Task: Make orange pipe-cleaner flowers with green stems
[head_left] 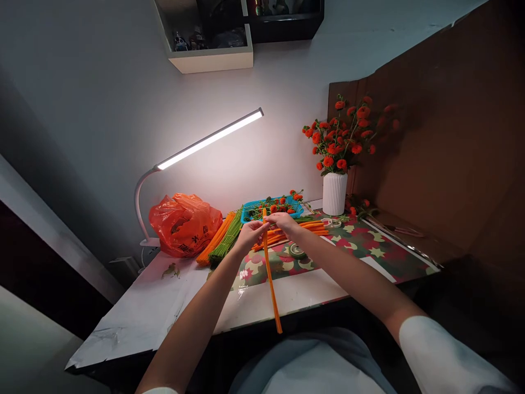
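Note:
My left hand (250, 234) and my right hand (282, 222) meet above the middle of the table, fingertips pinched on a bundle of orange stems (270, 276). The bundle's short upper end sticks up between my fingers, and its long part hangs down past the table's front edge. Just behind my hands is a blue basket (247, 207) with small orange flowers on green stems. More orange stems (315, 227) lie beneath my right hand, and a roll of green tape (297, 251) rests near my right forearm.
Orange bundles (216, 239) and green bundles (228, 241) lie beside a red plastic bag (186, 224) at left. A lit lamp (211, 139) arches over. A white vase (334, 194) of orange flowers stands back right, with pliers (404, 231) nearby.

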`<state>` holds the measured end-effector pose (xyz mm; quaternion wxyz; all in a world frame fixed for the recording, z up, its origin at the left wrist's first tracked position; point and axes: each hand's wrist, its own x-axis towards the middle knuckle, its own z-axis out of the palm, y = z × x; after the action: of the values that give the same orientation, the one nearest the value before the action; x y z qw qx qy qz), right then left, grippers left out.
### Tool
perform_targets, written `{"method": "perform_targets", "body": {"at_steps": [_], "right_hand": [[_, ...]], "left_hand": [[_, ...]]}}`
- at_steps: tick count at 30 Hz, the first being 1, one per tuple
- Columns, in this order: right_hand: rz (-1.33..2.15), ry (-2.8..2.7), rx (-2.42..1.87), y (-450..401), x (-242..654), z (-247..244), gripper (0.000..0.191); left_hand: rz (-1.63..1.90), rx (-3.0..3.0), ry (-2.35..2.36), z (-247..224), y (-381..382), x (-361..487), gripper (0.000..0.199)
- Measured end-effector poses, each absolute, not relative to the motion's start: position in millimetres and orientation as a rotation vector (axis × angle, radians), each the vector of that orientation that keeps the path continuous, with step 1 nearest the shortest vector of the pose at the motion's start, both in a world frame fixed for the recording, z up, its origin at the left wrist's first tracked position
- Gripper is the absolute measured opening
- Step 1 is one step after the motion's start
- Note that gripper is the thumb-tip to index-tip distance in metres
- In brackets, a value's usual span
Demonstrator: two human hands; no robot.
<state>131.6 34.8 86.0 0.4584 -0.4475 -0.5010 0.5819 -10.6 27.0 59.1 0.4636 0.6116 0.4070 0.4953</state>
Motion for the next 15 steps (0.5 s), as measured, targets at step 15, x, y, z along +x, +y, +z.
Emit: {"method": "perform_targets", "body": {"at_steps": [15], "right_hand": [[1.053, -1.179, -0.788, 44, 209, 145, 0.01]], "left_hand": [[1.449, 1.178, 0.998, 118, 31, -72, 0.015]]}}
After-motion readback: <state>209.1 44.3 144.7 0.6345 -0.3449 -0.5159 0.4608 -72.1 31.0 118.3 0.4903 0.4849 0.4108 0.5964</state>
